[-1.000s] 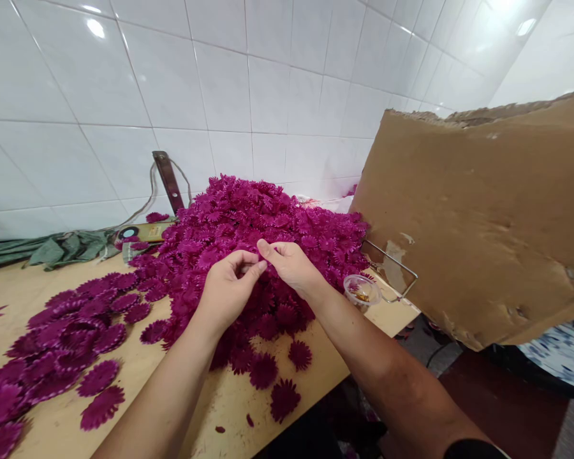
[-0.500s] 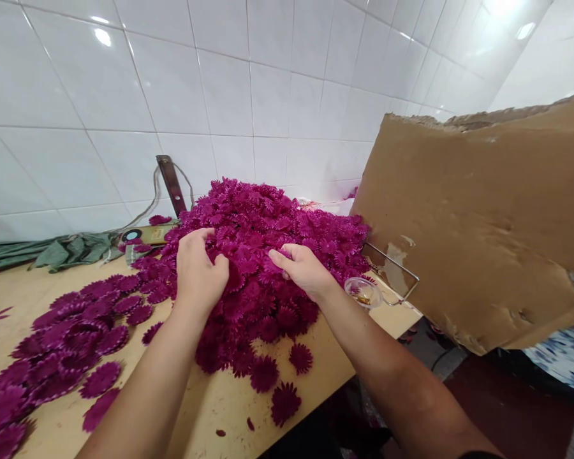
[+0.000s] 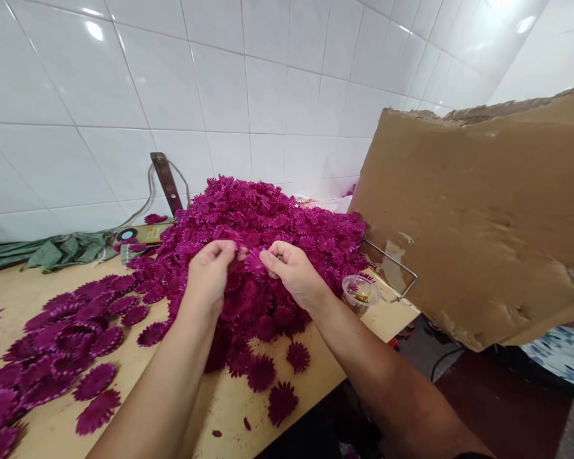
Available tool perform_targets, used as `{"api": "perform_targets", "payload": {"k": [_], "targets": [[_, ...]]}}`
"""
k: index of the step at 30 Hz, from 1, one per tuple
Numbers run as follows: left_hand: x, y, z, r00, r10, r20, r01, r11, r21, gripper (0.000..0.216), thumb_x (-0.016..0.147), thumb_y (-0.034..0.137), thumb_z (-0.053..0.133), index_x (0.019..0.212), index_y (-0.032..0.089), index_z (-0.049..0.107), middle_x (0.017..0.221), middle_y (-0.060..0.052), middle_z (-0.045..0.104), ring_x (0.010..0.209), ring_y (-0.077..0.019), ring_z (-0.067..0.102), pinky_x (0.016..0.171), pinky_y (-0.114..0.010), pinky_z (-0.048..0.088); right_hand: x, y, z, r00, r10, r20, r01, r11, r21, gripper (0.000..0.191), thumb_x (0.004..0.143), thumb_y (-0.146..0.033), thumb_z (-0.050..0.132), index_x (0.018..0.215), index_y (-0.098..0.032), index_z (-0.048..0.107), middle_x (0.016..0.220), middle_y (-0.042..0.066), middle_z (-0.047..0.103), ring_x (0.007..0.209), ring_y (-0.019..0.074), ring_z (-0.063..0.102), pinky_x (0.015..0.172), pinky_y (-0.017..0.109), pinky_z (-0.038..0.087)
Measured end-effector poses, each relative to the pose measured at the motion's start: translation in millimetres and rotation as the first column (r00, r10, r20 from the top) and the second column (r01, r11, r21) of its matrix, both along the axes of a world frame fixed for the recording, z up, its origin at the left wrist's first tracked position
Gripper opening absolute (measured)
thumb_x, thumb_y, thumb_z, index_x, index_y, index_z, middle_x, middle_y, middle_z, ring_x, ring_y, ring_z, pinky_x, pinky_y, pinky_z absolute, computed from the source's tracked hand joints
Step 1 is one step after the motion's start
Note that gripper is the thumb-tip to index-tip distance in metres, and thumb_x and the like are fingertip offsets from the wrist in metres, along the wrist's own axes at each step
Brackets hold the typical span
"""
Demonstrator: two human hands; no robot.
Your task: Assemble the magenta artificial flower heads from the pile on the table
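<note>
My right hand (image 3: 291, 273) pinches a magenta fabric flower (image 3: 254, 262) between thumb and fingers, its petals pointing left. Opposite it, my left hand (image 3: 211, 271) is closed in a pinch, with a blurred magenta flower piece (image 3: 233, 238) at its fingertips. A small gap separates the two hands. Both are over the front of a tall heap of similar flowers (image 3: 263, 210), which spreads across the table.
Loose flower layers (image 3: 71, 331) lie stacked on the left of the wooden table (image 3: 210, 421). On the right are a clear plastic cup (image 3: 361, 292) with small brass-coloured bits, a bent metal wire frame (image 3: 415, 278) and a large cardboard sheet (image 3: 478, 217). A tiled wall (image 3: 220, 83) rises behind.
My left hand has gone from open fingers to a pinch and moved right towards the other hand. My right hand has shifted slightly left, with the flower now visible in it.
</note>
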State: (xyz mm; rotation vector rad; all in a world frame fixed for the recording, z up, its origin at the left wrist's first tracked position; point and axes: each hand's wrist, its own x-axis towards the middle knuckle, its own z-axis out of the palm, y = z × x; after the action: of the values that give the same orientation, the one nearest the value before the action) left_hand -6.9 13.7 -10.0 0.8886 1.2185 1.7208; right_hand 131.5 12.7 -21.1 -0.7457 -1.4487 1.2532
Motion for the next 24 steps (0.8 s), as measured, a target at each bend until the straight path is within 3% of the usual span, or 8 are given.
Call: {"api": "perform_targets", "payload": {"k": [2, 4, 9, 14, 20, 24], "targets": [[-12.3, 2.0, 5.8, 0.975, 0.138, 0.172, -0.131, 0.990, -0.053, 0.015, 0.072, 0.015, 0.055, 0.061, 0.018, 0.045, 0.054, 0.005, 0.059, 0.047, -0.0069, 0.055, 0.046, -0.016, 0.040, 4.9, -2.9, 2.7, 1.000, -0.020, 0.007, 0.020, 0.999, 0.040, 0.030, 0.069, -0.043, 0.058, 0.061, -0.019, 0.041, 0.051, -0.008, 0.034, 0.048, 0.0061, 0.028, 0.049, 0.023, 0.023], [-21.1, 0.2, 9.8, 0.966, 0.165, 0.199, -0.158, 0.986, -0.052, 0.016, 0.075, 0.014, 0.053, 0.064, 0.019, 0.042, 0.058, 0.004, 0.063, 0.047, -0.0071, 0.057, 0.044, -0.015, 0.042, 9.9, 0.8, 5.3, 0.996, -0.061, 0.066, 0.056, 0.996, 0.064, 0.023, 0.072, -0.036, 0.054, 0.062, -0.019, 0.043, 0.051, -0.008, 0.034, 0.048, 0.0068, 0.030, 0.050, 0.023, 0.024], [-16.3, -10.3, 4.4, 0.994, -0.096, 0.042, 0.096, 0.995, 0.015, 0.031, 0.049, 0.010, 0.074, 0.071, 0.016, 0.053, 0.061, 0.003, 0.064, 0.053, -0.0069, 0.058, 0.051, -0.014, 0.044, 12.4, 29.9, 10.5, 0.913, -0.324, 0.249, 0.324, 0.945, 0.042, 0.011, 0.070, -0.016, 0.051, 0.061, -0.017, 0.046, 0.053, -0.007, 0.041, 0.051, 0.0074, 0.035, 0.055, 0.023, 0.029], [-7.6, -15.6, -2.7, 0.966, -0.250, -0.065, 0.252, 0.967, 0.022, 0.046, 0.041, 0.023, 0.082, 0.082, 0.014, 0.063, 0.071, -0.001, 0.068, 0.062, -0.0115, 0.061, 0.063, -0.022, 0.050, 9.2, 42.6, 9.7, 0.836, -0.395, 0.381, 0.340, 0.918, 0.206, 0.013, 0.075, -0.021, 0.047, 0.062, -0.018, 0.047, 0.055, -0.005, 0.043, 0.054, 0.0092, 0.039, 0.057, 0.024, 0.031], [-9.3, -19.4, -4.2, 0.956, -0.260, -0.133, 0.261, 0.965, -0.013, 0.034, 0.046, 0.039, 0.080, 0.064, 0.015, 0.064, 0.063, -0.001, 0.067, 0.056, -0.0112, 0.057, 0.059, -0.023, 0.047, 7.0, 48.6, 6.5, 0.706, -0.477, 0.523, 0.352, 0.878, 0.325, 0.019, 0.082, -0.026, 0.038, 0.068, -0.018, 0.048, 0.060, -0.002, 0.049, 0.059, 0.0122, 0.046, 0.060, 0.026, 0.036], [-8.0, -18.4, -3.8, 0.956, -0.253, -0.146, 0.257, 0.966, 0.008, 0.034, 0.047, 0.040, 0.079, 0.066, 0.016, 0.065, 0.062, -0.001, 0.067, 0.059, -0.0126, 0.058, 0.059, -0.023, 0.047, 8.3, 53.1, 12.0, 0.557, -0.591, 0.584, 0.400, 0.807, 0.434, 0.017, 0.080, -0.023, 0.047, 0.089, -0.015, 0.058, 0.088, 0.009, 0.059, 0.087, 0.0206, 0.054, 0.080, 0.035, 0.041]]}}
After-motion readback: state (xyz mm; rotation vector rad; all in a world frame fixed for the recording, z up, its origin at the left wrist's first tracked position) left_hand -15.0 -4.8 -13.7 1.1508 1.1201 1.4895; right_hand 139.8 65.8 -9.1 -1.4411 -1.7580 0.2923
